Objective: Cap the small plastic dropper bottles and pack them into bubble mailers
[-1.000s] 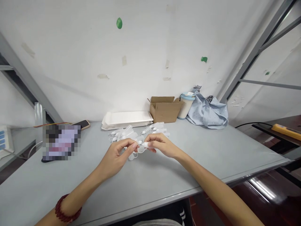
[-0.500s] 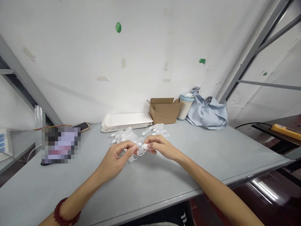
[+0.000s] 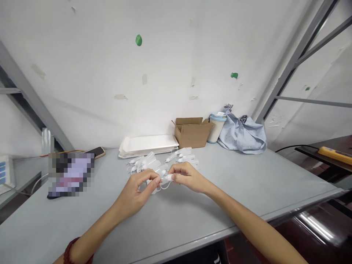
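Note:
Over the near side of a pile of small translucent plastic bottles (image 3: 148, 160) with white nozzles and thin loops, both hands meet. My right hand (image 3: 189, 178) pinches one small bottle by its white nozzle part (image 3: 168, 178); the fingers hide most of its body. Thumb and forefinger of my left hand (image 3: 141, 189) are pressed together at the thin tip end of the same piece. A thin white loop (image 3: 165, 187) hangs between the two hands. What exactly lies under the left fingertips is too small to tell.
Behind the pile lie flat white packets (image 3: 150, 141), an open cardboard box (image 3: 194, 134), a lidded cup (image 3: 216, 128) and a light blue cloth bag (image 3: 243, 135). Phones (image 3: 99, 151) and a blurred-out item (image 3: 73, 174) are at the left. The grey table (image 3: 220, 216) ends at a front edge.
The view has tilted slightly upward, so the scene sits lower. Both hands keep their pinch; the white nozzle part and the loop between them have shifted a little.

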Tool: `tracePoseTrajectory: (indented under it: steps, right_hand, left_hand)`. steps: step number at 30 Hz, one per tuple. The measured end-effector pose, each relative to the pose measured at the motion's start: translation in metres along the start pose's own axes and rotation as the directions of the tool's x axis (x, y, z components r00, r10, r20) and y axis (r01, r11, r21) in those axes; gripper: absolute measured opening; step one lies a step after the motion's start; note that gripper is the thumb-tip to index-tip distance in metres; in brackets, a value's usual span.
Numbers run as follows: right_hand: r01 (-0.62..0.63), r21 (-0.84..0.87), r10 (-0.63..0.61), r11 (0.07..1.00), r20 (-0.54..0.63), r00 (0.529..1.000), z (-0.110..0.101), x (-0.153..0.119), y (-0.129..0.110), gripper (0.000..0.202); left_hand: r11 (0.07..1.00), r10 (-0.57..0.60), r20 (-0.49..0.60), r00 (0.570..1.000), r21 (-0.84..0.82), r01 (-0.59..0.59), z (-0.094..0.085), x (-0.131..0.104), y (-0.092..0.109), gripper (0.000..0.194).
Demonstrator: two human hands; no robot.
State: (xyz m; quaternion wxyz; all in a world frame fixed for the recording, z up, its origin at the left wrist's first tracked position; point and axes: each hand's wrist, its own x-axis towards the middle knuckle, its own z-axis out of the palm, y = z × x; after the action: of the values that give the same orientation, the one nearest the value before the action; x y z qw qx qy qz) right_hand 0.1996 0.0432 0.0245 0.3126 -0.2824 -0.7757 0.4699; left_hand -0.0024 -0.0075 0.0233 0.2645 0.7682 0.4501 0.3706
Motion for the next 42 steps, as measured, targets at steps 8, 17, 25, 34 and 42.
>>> tracePoseTrajectory:
  steps: [8, 17, 25, 34, 42]
  right_hand:
    - [0.05, -0.201, -0.067, 0.978, -0.079, 0.995, 0.004, 0.001, 0.007, 0.01]
    - [0.14, -0.325, -0.182, 0.935, -0.102, 0.978, 0.013, 0.002, 0.017, 0.009]
    - [0.151, -0.322, -0.199, 0.935, -0.122, 0.972, 0.017, 0.003, 0.021, 0.015]
    - [0.152, -0.349, -0.201, 0.925, -0.11, 0.973, 0.021, 0.002, 0.023, 0.016]
    - [0.083, -0.451, -0.107, 0.889, -0.028, 0.994, -0.008, 0.008, 0.013, 0.018]
  left_hand:
    - [0.997, 0.056, 0.048, 0.997, 0.049, -0.058, 0.005, 0.003, -0.005, 0.027]
    - [0.99, 0.107, 0.084, 0.991, 0.081, -0.114, 0.012, 0.0, -0.013, 0.028]
    - [0.967, 0.216, 0.075, 0.973, 0.122, -0.224, 0.017, -0.001, -0.015, 0.024]
    - [0.934, 0.279, 0.088, 0.956, 0.206, -0.291, 0.019, -0.004, -0.021, 0.021]
    - [0.872, 0.308, -0.011, 0.951, 0.404, -0.277, 0.003, 0.007, -0.025, 0.019]
